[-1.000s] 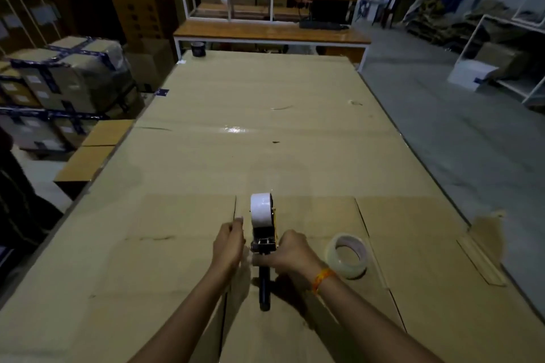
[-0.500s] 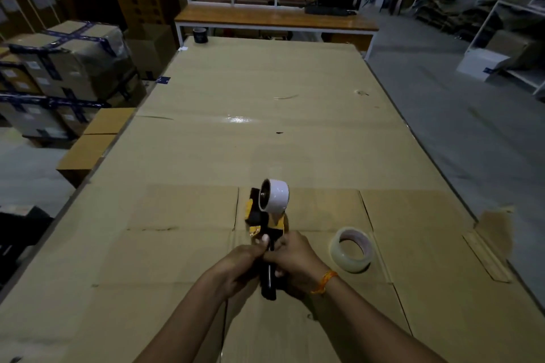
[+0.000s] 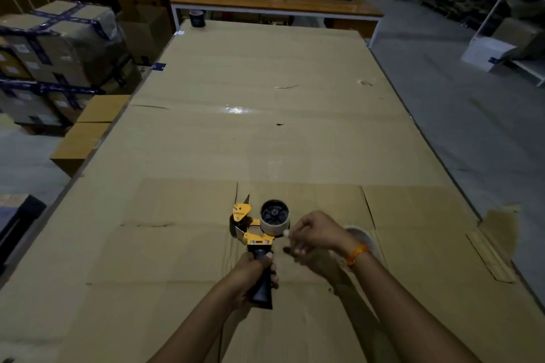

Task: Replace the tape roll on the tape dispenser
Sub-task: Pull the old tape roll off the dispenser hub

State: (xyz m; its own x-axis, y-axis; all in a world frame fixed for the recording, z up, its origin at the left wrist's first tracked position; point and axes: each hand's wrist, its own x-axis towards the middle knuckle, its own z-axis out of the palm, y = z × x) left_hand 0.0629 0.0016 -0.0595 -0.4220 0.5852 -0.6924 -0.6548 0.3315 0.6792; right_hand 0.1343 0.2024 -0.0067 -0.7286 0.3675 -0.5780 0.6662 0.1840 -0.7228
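Our left hand (image 3: 250,270) grips the handle of the dispenser (image 3: 256,233), held over the cardboard table (image 3: 265,127). Our right hand (image 3: 317,234) pinches at the roll (image 3: 274,219) on its hub. A spare roll (image 3: 362,237) lies behind that hand.

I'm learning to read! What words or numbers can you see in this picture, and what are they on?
None can be read.
Tape dispenser: small dark print on its yellow plate, too blurred.
Stacked boxes: pale labels, too small.
Blue tag at the cardboard table edge: unreadable.
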